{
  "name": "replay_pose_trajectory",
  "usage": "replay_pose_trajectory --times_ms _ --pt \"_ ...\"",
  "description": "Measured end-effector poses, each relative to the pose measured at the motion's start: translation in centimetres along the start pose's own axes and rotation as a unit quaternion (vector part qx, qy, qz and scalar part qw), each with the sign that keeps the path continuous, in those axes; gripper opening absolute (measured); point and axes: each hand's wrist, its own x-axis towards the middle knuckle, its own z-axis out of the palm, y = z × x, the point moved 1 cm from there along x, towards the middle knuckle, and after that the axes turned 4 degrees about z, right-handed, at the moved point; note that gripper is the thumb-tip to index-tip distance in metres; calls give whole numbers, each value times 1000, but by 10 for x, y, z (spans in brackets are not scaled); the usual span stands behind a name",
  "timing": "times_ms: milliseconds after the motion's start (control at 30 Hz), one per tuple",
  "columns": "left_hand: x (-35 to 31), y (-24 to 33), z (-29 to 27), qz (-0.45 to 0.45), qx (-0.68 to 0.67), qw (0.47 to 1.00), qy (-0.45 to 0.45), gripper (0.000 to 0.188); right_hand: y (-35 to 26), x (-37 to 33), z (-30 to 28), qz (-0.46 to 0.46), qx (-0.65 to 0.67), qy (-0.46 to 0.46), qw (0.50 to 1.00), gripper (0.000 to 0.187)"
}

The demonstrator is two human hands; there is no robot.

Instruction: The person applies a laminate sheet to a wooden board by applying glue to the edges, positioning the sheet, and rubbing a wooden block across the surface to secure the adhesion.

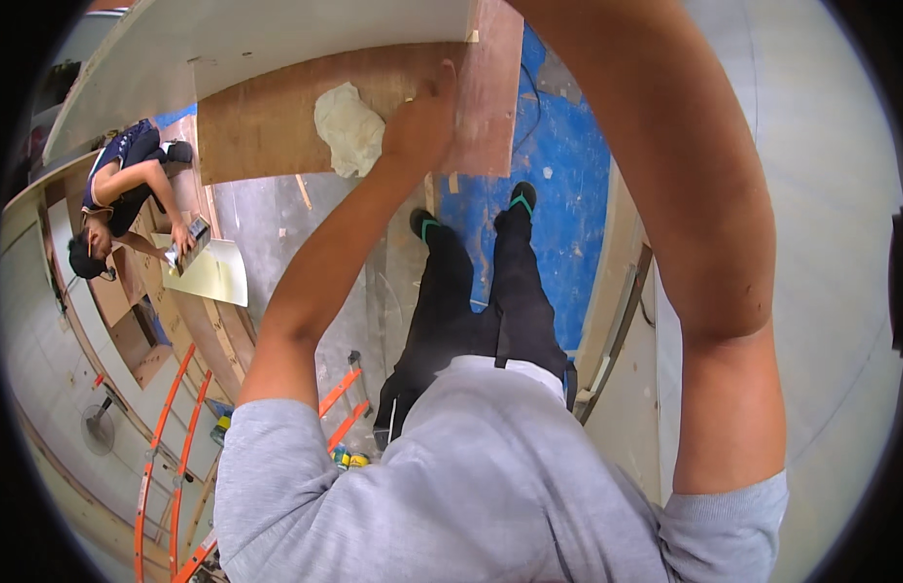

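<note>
My left hand reaches over a brown wooden panel, near its pinkish right-hand section. One digit stretches out away from me; the other fingers are blurred against the wood. Beside the wrist is a crumpled off-white cloth, which looks to lie on the panel, outside my grasp. My right arm is raised and crosses the upper right; its hand is beyond the top edge.
At the left another person crouches, one hand on a small boxy tool over a pale sheet. Orange ladders stand lower left. Blue sheeting covers floor around my feet. A pale wall rises at the right; a light panel spans the top.
</note>
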Motion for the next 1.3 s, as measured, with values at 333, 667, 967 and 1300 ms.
replay_pose_trajectory --times_ms 333,667,967,1300 --pt "19 3 9 19 2 998 61 76 0 -3 2 -33 -50 -4 998 24" --pt "30 0 10 -6 16 999 44 66 5 -6 7 -24 -31 5 999 24" --pt "26 -6 9 20 -15 999 20 67 7 -3 9 -21 -14 7 1000 24" --pt "14 -3 12 5 3 999 49 56 7 4 8 -21 -6 13 1000 24"
